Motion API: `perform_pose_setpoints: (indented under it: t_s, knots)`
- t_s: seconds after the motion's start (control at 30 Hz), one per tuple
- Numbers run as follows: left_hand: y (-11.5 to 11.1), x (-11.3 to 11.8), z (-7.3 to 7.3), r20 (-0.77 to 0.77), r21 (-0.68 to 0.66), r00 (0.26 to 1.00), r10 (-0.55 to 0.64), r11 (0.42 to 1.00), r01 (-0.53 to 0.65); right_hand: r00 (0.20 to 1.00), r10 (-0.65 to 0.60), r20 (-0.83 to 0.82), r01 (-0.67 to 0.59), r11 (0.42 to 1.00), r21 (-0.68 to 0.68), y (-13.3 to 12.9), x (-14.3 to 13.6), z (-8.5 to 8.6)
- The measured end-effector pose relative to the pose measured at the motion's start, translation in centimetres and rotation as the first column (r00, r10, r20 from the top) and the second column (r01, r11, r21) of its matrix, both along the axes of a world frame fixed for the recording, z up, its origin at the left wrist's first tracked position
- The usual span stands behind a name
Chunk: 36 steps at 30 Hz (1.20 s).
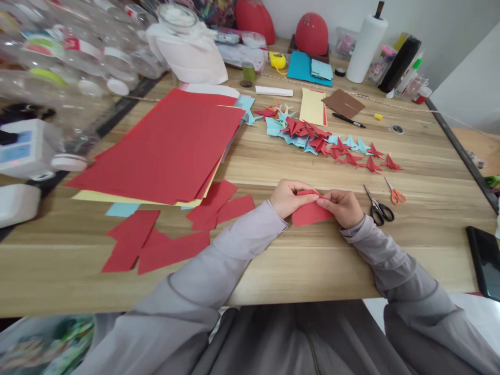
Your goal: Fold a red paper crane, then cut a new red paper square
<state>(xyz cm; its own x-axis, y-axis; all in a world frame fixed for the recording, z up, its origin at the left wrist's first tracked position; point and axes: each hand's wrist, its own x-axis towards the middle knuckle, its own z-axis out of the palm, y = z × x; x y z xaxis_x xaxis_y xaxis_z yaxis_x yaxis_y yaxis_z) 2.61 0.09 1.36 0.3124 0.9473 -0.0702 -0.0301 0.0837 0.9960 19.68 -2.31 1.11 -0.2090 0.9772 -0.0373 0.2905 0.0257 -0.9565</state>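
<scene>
Between my hands, just above the table, is a small piece of red paper (310,214) with its far edge bent over. My left hand (291,198) pinches it along the far left part, the thumb lying on top. My right hand (341,205) grips the same paper at the far right, its thumb and fingers meeting near the left thumb. Black-handled scissors (378,207) lie right of my right hand, with orange-handled scissors (394,194) beyond them. Cut red paper pieces (234,208) lie left of my left hand.
Large red sheets (167,146) are stacked at left, near more cut red pieces (172,252). Folded red and blue paper cranes (312,135) spread across the middle back. A black pen (349,120) and yellow tape measure (277,60) lie behind. A phone (484,260) rests at the right edge.
</scene>
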Motion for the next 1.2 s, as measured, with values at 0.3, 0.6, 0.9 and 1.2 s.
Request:
perform_pose_setpoints:
  t_s: [0.3, 0.6, 0.9, 1.2]
  knots:
    - [-0.25, 0.40, 0.04, 0.021, 0.020, 0.998, 0.053, 0.998, -0.054, 0.997, 0.028, -0.073, -0.024, 0.998, 0.054, -0.11, -0.31, 0.23]
    - [-0.29, 0.19, 0.31, -0.025, 0.119, 0.999, 0.036, 0.992, -0.033, 0.994, 0.086, -0.065, -0.081, 0.993, 0.081, -0.46, -0.60, 0.11]
    - [-0.30, 0.55, 0.28, 0.046, -0.099, 0.998, 0.053, 0.994, -0.048, 0.989, 0.105, -0.105, -0.101, 0.994, 0.043, -0.35, -0.62, 0.45]
    - [-0.35, 0.62, 0.42, -0.025, -0.002, 0.999, 0.022, 1.000, -0.022, 0.993, 0.085, -0.077, -0.084, 0.996, 0.017, -0.18, -0.46, 0.44]
